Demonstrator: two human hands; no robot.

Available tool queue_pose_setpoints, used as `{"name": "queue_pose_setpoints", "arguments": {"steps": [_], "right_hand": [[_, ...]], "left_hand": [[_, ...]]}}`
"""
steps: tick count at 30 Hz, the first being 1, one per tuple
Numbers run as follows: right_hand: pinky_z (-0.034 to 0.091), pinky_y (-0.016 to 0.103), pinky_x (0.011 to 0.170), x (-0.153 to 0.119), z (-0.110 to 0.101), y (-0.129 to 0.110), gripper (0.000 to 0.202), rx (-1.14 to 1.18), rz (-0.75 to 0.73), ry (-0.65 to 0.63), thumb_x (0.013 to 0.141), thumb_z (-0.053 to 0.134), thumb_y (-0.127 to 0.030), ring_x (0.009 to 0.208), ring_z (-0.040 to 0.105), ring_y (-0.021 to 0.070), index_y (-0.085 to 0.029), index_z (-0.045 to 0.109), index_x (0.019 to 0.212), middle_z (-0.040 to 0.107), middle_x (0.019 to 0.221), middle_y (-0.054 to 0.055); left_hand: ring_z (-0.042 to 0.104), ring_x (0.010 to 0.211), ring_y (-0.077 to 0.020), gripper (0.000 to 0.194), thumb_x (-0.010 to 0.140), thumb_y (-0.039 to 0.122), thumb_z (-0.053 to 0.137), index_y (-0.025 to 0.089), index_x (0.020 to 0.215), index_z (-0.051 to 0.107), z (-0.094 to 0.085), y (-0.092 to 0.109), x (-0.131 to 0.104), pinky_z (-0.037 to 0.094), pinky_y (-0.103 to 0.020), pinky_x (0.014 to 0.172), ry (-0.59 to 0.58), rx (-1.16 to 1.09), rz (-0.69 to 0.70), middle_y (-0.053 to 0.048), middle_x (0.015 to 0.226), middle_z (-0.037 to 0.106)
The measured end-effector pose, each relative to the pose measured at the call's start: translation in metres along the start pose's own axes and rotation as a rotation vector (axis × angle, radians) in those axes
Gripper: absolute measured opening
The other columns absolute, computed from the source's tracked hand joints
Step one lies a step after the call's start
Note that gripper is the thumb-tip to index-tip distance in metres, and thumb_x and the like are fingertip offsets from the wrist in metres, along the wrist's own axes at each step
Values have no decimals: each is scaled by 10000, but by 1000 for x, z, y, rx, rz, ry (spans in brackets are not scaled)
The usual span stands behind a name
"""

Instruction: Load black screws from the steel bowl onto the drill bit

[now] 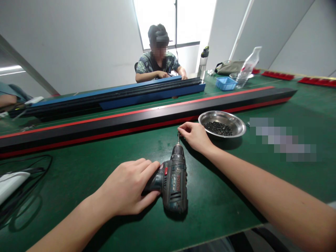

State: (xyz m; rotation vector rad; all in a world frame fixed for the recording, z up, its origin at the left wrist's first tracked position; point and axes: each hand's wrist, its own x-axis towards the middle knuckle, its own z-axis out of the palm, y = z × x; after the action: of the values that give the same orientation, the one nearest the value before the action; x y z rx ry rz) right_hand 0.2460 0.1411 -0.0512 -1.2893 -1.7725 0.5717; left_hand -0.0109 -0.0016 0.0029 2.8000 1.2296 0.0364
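"On the green tabletop point(215, 196), where does the drill point(175, 185) lie?"

"Near the front edge, midway between the person's 2 hands. Its body is turned on its side, and the bit point(179, 139) points away from the wearer."

"What is the state of the left hand point(131, 185)?"

"Its fingers and thumb are wrapped about the drill's handle, which extends leftward from the body."

"And the right hand point(195, 136)?"

"Its thumb and forefinger are brought together at the tip of the bit. Whether they pinch the tip itself or a small piece on it cannot be told."

"Which objects surround the hands?"

"Just beyond the right hand stands a metal bowl point(240, 130), partly filled with small dark pieces point(217, 128). Behind the bowl, a long black bar point(147, 117) with 2 red edges crosses the tabletop obliquely."

"What occupies the far side?"

"A blue channel point(157, 98) runs before 1 seated co-worker point(157, 66), whose 2 hands are near it. To the right, a blue basket point(226, 84) stands just beside a clear bottle point(248, 68)."
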Motion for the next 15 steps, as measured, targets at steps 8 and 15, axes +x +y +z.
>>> {"name": "queue_pose_setpoints", "arguments": {"steps": [8,15], "right_hand": [[499,301,692,-2,1,-4,181,-71,-3,5,950,677,-274,750,719,195,-170,776,840,789,825,57],[508,294,683,-3,0,-6,148,-55,-1,16,937,670,-248,749,715,190,-178,761,844,784,824,53]], "left_hand": [[657,961,-283,427,943,405,577,191,1308,523,2,0,1,534,-433,816,15,0,7,-97,1101,693],[660,960,-288,433,938,404,581,185,1308,532,0,0,1,540,-436,811,12,-4,8,-100,1097,695]]}}
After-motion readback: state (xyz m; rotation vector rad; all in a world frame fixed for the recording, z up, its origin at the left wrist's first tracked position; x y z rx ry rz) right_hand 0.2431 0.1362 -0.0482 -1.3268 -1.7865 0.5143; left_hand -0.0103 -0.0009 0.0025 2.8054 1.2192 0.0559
